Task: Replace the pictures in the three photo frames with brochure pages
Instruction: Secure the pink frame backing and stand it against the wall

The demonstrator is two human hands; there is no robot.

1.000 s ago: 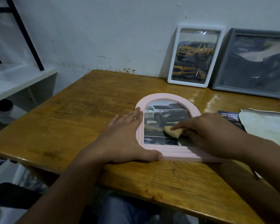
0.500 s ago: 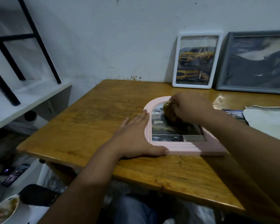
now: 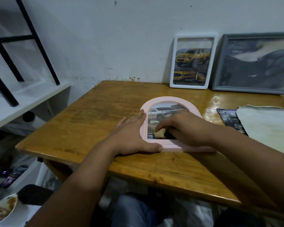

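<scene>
A pink arched photo frame [image 3: 168, 100] lies flat on the wooden table [image 3: 97, 115], with a car brochure page behind its glass. My left hand [image 3: 133, 135] rests flat and open against the frame's left edge, thumb at its lower corner. My right hand [image 3: 185, 126] presses a small yellowish cloth [image 3: 159, 133] onto the lower part of the glass. A white frame [image 3: 193, 60] with a yellow car page leans on the wall. Beside it leans a larger grey frame [image 3: 254, 63] with a dark page.
A dark brochure [image 3: 228, 118] lies right of the pink frame, partly under a pale sheet [image 3: 266, 125]. A white shelf with black bars [image 3: 23, 94] stands at the left. On the floor at the lower left lie a phone [image 3: 13, 176] and a dirty bowl [image 3: 2, 210].
My right hand with the cloth has moved from the top of the glass down to its lower part. My left hand has stayed on the frame's left edge.
</scene>
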